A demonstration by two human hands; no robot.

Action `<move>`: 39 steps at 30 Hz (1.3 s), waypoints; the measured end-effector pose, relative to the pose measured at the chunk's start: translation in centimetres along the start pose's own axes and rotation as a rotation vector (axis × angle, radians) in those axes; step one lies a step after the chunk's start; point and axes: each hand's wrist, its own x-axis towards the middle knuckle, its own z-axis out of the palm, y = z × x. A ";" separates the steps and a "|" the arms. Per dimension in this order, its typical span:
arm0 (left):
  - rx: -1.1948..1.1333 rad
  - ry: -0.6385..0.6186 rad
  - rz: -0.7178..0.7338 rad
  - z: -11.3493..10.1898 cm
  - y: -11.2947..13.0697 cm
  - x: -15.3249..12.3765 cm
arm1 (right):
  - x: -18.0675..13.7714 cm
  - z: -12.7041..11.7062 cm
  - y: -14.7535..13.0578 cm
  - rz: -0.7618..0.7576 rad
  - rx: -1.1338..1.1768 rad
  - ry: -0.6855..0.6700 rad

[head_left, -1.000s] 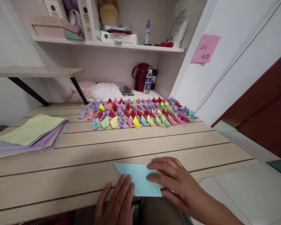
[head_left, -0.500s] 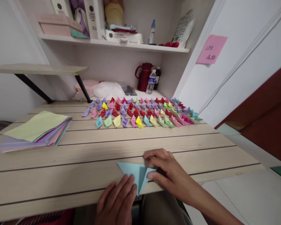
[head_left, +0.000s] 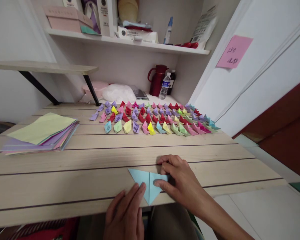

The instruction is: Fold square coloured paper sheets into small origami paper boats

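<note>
A light blue sheet of origami paper (head_left: 150,184), folded into a downward-pointing triangle with a vertical line down its middle, lies near the table's front edge. My left hand (head_left: 127,211) rests at its lower left side, fingers stretched out and fingertips pressing the paper. On the right half lies the thumb of my right hand (head_left: 178,178). The other fingers of that hand curl around the paper's right corner, which they partly cover. Farther back, several rows of small folded paper boats (head_left: 151,128) in many colours stand on the table.
A stack of coloured paper (head_left: 43,128) lies at the left, below a raised wooden shelf (head_left: 65,68) on black legs. At the back stand a dark red jug (head_left: 157,81) and a water bottle (head_left: 165,86). A pink note (head_left: 235,51) hangs on the right wall.
The raised right flap of the blue paper now lies flat against the middle line. My right thumb has come down with it. The view has shifted slightly.
</note>
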 end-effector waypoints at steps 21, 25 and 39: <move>0.155 0.026 0.025 1.2 1.1 0.1 | -4.8 1.3 -1.8 -0.291 -0.349 0.353; 0.124 0.006 0.012 1.2 1.1 0.2 | -6.1 2.5 -1.6 -0.475 -0.480 0.193; 0.220 0.095 0.028 2.5 2.1 -0.3 | -5.8 1.0 0.7 -0.253 -0.563 0.178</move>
